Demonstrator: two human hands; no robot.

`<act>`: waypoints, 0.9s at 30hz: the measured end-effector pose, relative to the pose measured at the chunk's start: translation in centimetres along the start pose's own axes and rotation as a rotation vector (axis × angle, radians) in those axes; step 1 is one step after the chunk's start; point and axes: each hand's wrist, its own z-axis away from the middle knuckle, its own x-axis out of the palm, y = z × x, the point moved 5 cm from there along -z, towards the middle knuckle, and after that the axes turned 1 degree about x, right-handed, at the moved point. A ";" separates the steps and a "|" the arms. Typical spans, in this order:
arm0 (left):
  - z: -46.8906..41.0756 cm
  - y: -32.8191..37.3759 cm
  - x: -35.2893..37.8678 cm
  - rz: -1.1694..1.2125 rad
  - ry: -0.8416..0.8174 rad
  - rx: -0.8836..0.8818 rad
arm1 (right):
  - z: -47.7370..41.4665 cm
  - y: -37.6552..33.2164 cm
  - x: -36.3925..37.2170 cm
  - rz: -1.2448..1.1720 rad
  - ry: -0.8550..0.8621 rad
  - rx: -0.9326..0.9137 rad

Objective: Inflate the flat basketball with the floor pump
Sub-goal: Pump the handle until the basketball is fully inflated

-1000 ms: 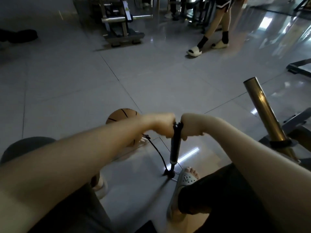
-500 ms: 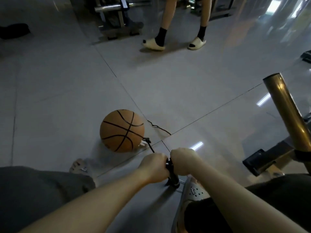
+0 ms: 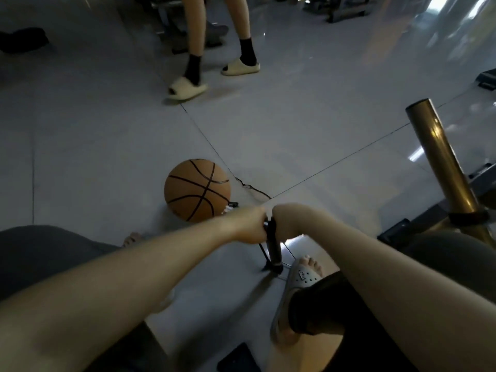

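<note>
An orange basketball (image 3: 197, 190) with black seams lies on the grey tiled floor just left of centre. A thin black hose runs from its lower right side to the black floor pump (image 3: 274, 249), which stands upright by my right foot in a pale clog (image 3: 300, 277). My left hand (image 3: 251, 227) grips the left side of the pump's T-handle and my right hand (image 3: 284, 220) grips the right side, fists nearly touching. The handle sits partway up, with a short length of barrel showing below my hands.
A person in black socks and cream slides (image 3: 188, 88) walks across the floor beyond the ball. A slanted brass-coloured tube (image 3: 442, 167) on a dark gym frame rises at the right. Gym machines line the far edge. A dark phone-like slab (image 3: 236, 358) lies near my legs.
The handle went down from high to near the base, and now it has come partway back up. The person in slides has walked left, closer to the ball.
</note>
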 end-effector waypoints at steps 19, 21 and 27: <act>-5.6 -0.9 2.3 0.017 0.095 0.076 | -4.7 4.1 2.5 -0.141 0.140 0.078; -5.6 -0.9 3.3 -0.008 0.074 0.061 | -4.9 4.1 3.6 -0.136 0.132 0.077; -4.5 0.5 3.8 -0.060 0.078 0.059 | -3.2 4.3 4.2 -0.124 0.129 0.099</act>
